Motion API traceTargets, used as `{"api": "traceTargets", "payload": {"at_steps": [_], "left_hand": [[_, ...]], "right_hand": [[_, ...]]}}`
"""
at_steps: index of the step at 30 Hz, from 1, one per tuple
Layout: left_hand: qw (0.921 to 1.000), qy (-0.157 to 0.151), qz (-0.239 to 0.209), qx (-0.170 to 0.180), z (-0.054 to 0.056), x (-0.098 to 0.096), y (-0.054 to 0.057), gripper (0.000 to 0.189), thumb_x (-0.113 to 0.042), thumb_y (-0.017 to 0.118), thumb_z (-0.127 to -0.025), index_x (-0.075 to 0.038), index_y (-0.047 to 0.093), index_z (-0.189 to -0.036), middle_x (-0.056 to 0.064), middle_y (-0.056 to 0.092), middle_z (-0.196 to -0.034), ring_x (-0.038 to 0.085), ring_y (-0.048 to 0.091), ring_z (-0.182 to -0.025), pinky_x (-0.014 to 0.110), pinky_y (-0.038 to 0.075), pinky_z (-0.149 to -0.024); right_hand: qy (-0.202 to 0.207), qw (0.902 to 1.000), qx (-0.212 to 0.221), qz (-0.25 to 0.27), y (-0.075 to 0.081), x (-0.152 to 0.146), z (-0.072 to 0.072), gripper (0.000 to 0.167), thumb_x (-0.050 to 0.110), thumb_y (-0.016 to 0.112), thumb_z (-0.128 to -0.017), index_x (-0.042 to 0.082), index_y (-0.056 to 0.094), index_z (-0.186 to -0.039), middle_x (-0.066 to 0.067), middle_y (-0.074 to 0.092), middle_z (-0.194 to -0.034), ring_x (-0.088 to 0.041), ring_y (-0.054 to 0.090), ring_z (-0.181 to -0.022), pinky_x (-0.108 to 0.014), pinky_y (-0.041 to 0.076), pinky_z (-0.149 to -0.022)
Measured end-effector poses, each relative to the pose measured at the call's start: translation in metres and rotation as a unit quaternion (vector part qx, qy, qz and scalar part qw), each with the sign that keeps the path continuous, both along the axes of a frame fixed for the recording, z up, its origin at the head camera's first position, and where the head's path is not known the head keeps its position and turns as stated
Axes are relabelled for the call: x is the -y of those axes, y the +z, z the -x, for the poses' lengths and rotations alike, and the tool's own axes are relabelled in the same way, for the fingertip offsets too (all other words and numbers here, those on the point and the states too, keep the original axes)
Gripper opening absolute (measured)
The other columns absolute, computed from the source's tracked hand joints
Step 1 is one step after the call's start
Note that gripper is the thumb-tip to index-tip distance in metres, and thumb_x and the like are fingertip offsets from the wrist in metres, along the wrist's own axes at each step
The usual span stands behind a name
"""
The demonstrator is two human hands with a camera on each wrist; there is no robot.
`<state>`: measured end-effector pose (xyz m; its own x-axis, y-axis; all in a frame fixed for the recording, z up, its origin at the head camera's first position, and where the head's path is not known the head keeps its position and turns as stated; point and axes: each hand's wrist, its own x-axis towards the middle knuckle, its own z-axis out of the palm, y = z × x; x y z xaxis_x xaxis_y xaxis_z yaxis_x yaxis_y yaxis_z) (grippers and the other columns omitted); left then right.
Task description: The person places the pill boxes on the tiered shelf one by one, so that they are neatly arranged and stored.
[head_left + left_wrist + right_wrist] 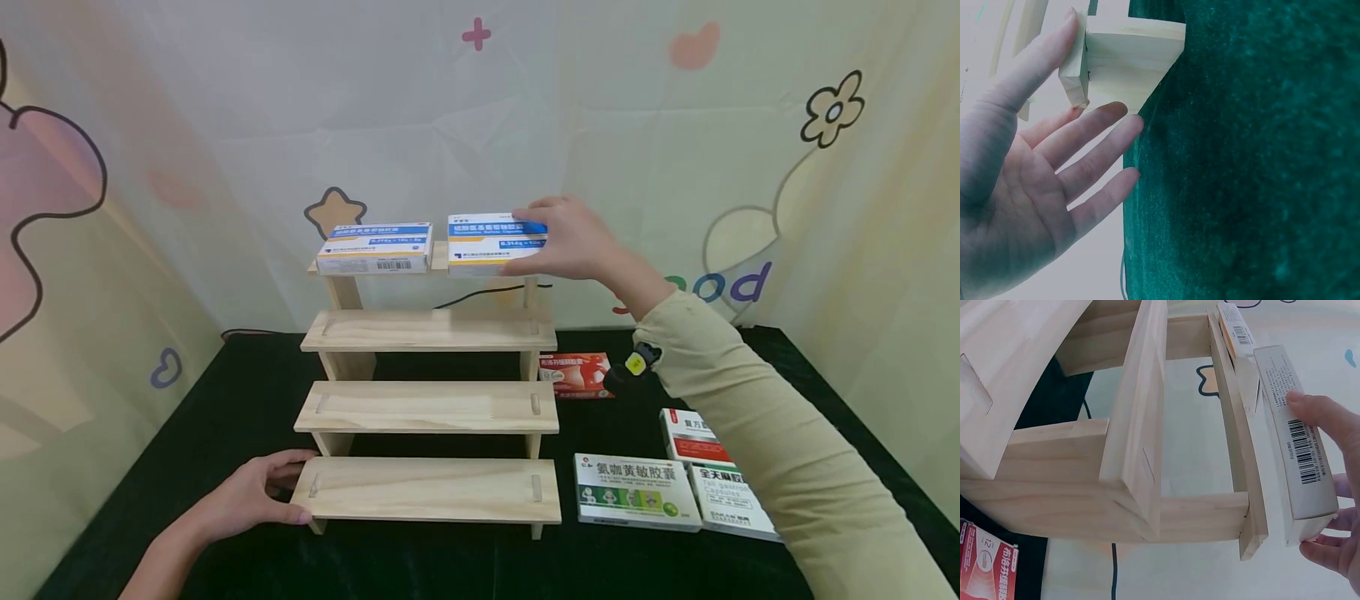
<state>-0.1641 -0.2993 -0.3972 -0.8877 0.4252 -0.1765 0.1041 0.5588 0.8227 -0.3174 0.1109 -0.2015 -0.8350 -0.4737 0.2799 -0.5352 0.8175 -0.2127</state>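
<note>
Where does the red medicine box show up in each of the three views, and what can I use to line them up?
Head: red medicine box just right of the wooden rack, beside the gap between its two middle shelves.
Left wrist: not in it.
Right wrist: lower-left corner, partly cut off by the frame.
Shared landmark: the rack, at upper left in the left wrist view.

Dark green cloth (420,568) before a pale curtain (375,100) with a star (335,214), pink heart (695,48) and flower (823,125).
</note>
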Motion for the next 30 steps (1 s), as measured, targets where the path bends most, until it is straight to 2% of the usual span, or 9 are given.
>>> {"api": "traceTargets", "payload": {"at_steps": [18, 30], "left_hand": [[1.0, -0.001, 0.004, 0.0, 0.002, 0.0, 0.001, 0.071, -0.02, 0.073, -0.077, 0.009, 0.036, -0.13, 0.029, 0.049, -0.123, 0.04, 0.05, -0.109, 0.045, 0.047, -0.079], [1.0, 0.001, 0.001, 0.004, 0.003, 0.0, -0.001, 0.07, -0.02, 0.073, -0.077, 0.009, 0.037, -0.13, 0.028, 0.05, -0.122, 0.037, 0.052, -0.106, 0.038, 0.046, -0.076]], "right_hand": [[-0.002, 0.9997, 0.009, 0.024, -0.008, 0.011, 0.014, 0.084, 0.058, 0.069, -0.066, 0.01, 0.048, -0.132, -0.014, 0.044, -0.134, -0.031, 0.036, -0.12, -0.044, 0.034, -0.093], [-0.006, 0.9997, 0.008, 0.022, -0.016, 0.014, 0.019, 0.082, 0.059, 0.068, -0.068, 0.01, 0.049, -0.131, -0.014, 0.045, -0.133, -0.031, 0.037, -0.12, -0.043, 0.035, -0.091]]}}
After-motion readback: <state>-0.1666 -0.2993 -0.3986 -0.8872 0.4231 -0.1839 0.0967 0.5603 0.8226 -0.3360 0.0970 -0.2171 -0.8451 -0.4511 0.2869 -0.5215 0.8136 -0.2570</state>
